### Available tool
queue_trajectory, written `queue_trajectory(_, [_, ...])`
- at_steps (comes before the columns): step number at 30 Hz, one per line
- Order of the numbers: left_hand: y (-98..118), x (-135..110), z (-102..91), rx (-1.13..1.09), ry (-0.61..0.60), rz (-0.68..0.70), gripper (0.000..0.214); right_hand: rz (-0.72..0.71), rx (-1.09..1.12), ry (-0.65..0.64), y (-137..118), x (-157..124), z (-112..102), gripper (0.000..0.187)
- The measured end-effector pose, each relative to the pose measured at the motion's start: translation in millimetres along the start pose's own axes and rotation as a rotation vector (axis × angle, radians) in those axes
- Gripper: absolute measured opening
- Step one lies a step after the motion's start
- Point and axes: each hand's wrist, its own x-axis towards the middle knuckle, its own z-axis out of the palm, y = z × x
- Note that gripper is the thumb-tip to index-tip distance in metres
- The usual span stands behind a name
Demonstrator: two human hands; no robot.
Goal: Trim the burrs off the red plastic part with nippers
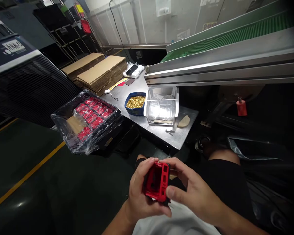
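Above my lap I hold a hollow red plastic housing [164,178] between both hands. Its open side faces up toward me, with a dark inside and a row of small rectangular openings along its right edge. A black part shows behind that edge. My left hand [140,187] wraps round the housing from the left and below. On the right side, my right hand [186,187] grips it, with the thumb pressed against the lower right corner and the fingers at the upper edge.
A metal table [161,133] carries a blue tray of small brass-coloured pieces [136,101], a clear plastic bin [162,107], tweezers [170,131] and cardboard stacks [103,73]. Left stands a plastic-lined box [63,130] with several red parts [96,122]. A green conveyor [225,37] slopes at right.
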Motion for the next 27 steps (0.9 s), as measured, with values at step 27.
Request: queue_trajectory(27, [-7, -11, 6.9, 0.008, 0.019, -0.041, 0.107, -0.034, -0.480, 0.335, 36, 74, -61, 0.042])
